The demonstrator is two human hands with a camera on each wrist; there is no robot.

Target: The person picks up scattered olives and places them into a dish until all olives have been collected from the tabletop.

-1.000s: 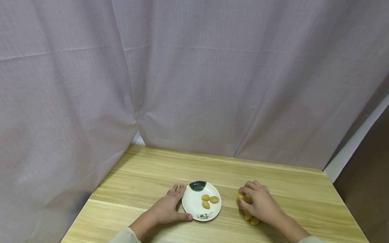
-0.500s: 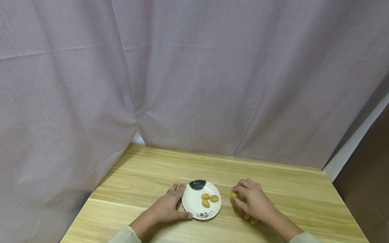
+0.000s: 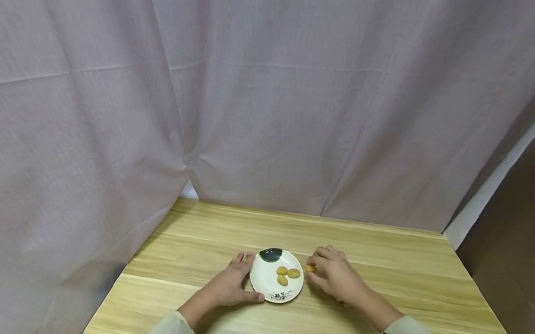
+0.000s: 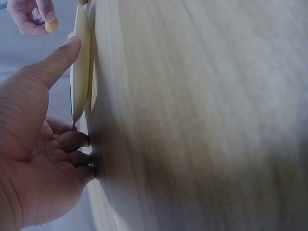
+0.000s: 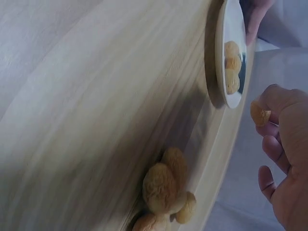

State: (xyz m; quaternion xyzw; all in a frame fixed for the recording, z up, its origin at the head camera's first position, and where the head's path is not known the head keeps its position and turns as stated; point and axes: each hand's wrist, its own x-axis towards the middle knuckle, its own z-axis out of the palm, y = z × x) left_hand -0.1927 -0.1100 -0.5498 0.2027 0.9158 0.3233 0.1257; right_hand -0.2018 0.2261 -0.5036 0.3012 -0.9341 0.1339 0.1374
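My left hand rests at the left side of a small round white plate, thumb at the near rim and fingers spread at the far-left edge. A dark green patch and a floral print mark the plate. Three small golden-brown oval pieces, like little cookies, lie in it. Just right of the plate, my right hand pinches another such oval piece between thumb and fingers, raised above the table in the right wrist view. Below that hand, several more pieces sit clustered on the table, mostly hidden in the head view.
The light wood-grain table runs back to a hanging grey-mauve curtain, which also drapes along the left side. A brown panel stands at the right.
My right hand has moved left from the cluster towards the plate, carrying one oval piece. The left hand and the plate have stayed in place.
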